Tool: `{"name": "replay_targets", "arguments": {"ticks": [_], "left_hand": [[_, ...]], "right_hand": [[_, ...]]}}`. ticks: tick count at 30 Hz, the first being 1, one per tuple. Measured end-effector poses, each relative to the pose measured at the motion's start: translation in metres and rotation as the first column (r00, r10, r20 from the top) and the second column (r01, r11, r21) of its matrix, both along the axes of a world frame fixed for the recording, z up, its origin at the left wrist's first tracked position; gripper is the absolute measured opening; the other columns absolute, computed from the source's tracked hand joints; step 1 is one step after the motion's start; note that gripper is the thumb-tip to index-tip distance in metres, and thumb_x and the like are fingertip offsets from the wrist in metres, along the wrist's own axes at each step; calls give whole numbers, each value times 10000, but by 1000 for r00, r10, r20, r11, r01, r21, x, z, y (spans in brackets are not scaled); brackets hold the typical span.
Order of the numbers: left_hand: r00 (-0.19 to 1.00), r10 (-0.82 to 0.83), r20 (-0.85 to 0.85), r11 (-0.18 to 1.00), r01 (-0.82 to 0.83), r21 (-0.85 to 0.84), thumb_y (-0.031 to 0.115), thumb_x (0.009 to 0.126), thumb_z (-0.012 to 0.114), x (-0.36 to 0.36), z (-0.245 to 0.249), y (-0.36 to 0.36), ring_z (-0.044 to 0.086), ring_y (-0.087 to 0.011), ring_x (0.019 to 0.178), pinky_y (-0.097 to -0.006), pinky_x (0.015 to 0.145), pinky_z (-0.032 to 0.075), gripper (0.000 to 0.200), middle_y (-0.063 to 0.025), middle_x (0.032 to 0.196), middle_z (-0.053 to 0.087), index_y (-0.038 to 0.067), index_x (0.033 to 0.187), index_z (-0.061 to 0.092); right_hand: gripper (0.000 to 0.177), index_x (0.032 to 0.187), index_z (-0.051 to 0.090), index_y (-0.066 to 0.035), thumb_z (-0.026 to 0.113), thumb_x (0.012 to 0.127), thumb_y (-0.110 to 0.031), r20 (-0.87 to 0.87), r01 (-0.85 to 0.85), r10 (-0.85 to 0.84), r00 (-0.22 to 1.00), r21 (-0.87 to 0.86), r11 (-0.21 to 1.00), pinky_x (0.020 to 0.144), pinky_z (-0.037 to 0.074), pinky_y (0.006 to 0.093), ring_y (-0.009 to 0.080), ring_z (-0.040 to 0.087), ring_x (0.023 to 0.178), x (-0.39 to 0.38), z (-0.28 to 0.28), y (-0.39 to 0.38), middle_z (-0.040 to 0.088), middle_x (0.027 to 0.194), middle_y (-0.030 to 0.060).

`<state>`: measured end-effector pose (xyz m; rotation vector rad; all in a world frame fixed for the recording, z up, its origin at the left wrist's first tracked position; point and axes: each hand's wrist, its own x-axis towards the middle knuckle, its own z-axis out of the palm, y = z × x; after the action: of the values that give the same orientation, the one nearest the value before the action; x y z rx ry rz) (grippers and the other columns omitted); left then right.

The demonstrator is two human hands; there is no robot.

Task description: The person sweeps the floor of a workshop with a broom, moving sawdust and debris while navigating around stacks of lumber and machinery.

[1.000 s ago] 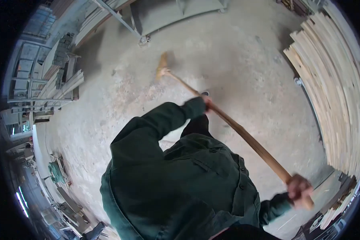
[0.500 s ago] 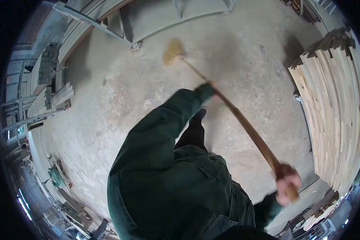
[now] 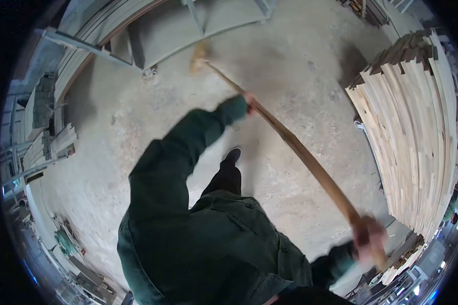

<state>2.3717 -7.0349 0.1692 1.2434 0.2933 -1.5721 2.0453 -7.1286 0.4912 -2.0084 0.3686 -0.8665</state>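
Note:
A long-handled broom [image 3: 306,154] runs diagonally across the view, its wooden handle coming down from upper left to lower right. The yellowish broom head [image 3: 199,57], smeared by motion, is at the floor near a low metal frame. My left hand [image 3: 250,103], at the end of an outstretched green sleeve, is wrapped round the handle on the side toward the head. Farther back, close to the handle's butt end, my right hand [image 3: 370,238] grips it too, blurred by motion. One dark shoe [image 3: 233,154] shows on the floor below the handle.
A tall stack of pale wooden boards [image 3: 404,137] stands on the right. At the upper left is a metal frame [image 3: 91,47] with long boards behind it. More stacked pieces [image 3: 43,104] line the left side. Worn concrete floor [image 3: 152,122] lies between them.
The broom head has moved forward across the floor, nearer the metal frame, as my left arm reached out farther. Both hands keep their hold. The whole view has shifted, with surroundings sliding left.

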Motion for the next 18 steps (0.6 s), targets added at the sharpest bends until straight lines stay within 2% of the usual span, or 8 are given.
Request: {"name": "replay_targets", "arguments": {"ticks": [3,7,9,10,11,12,13,18], "left_hand": [[979,183,92,972,-194,129,232,639,285,79,-82,-11,350,-219,252,-335,264,300,299,-114,371,388,8,490,416],[832,-336,440,927,374,1,209,604,380,80,-159,-62,367,-169,330,-282,307,302,202,-84,423,409,53,481,419],[483,-305,821,773,629,-83,173,614,411,15,-173,-114,402,-153,414,-280,399,331,157,-86,477,449,65,518,471],[-168,-298,940,600,732,322,129,605,435,-18,-207,-149,403,-140,418,-282,394,329,87,-64,473,441,77,551,479],[164,-284,945,596,802,39,139,544,462,-53,-92,-147,371,-137,329,-285,305,319,105,-49,428,404,69,469,441],[725,-371,580,765,593,-251,144,564,442,-101,-119,-167,370,-146,336,-294,302,323,90,-54,465,408,66,521,443],[901,-303,310,836,408,-368,153,585,415,-143,-94,-172,368,-157,334,-283,296,322,105,-69,465,406,63,536,439],[831,-542,-123,816,487,-311,137,580,368,-290,34,-166,342,-167,285,-275,269,271,158,-92,394,372,18,494,429]], "right_hand": [[146,591,387,-44,520,532,-49,188,-206,131,973,467,860,531,350,314,197,422,589,69,-101,-15,433,598,80],[136,556,369,-41,505,556,-40,0,-3,3,1000,322,947,519,344,267,189,427,564,82,-87,-10,423,542,61],[102,557,377,-69,470,591,-92,-267,360,-331,905,69,930,467,333,249,162,418,512,34,-71,-10,402,506,29],[99,544,379,-85,449,603,-123,-273,458,-438,857,12,889,434,326,258,152,409,477,-2,-61,-8,390,486,12],[109,532,382,-100,429,615,-153,-275,550,-538,797,-38,834,402,318,268,143,400,442,-37,-51,-5,378,466,-4],[126,540,376,-81,416,626,-163,-207,531,-520,828,-3,847,383,308,274,153,387,432,-47,-33,6,366,463,13],[147,548,370,-61,404,637,-173,-139,508,-500,855,30,861,364,298,281,164,374,422,-57,-16,18,354,460,30],[134,636,352,-21,368,663,-151,-212,201,-237,948,-178,963,366,318,200,98,360,389,-102,101,66,385,499,60]]}}
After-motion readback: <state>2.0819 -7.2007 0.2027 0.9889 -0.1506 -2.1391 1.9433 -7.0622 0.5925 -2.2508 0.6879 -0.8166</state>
